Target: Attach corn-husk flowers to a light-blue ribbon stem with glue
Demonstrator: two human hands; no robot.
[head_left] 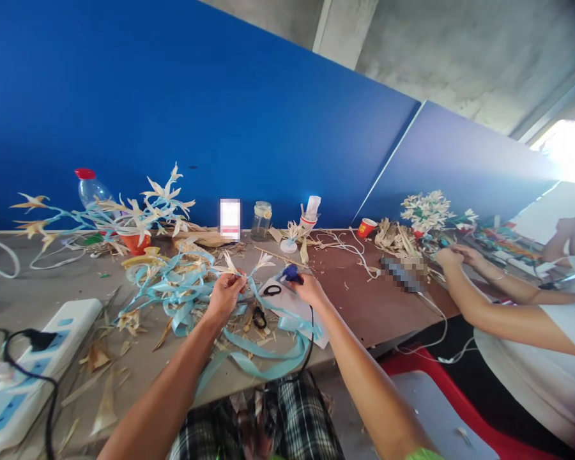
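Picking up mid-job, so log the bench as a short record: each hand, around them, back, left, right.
left hand: closed on a pale flower, base hidden
right hand: holding a blue corded tool
around hands: light-blue ribbon
back: jar, red cup
left: white power strip
right: another person's hands

Both bare forearms reach in from the near side and converge toward the middle of the scene. The left forearm (172, 377) slants from the near left toward the far right, ending in the left hand (227, 294), its fingers bent and gathered against the thumb in a pinch. The right forearm (359, 364) slants from the near right toward the far left; the right hand (310, 289) is curled in a grip, though its fingertips are too hidden to make out. The hands stand apart, roughly level.
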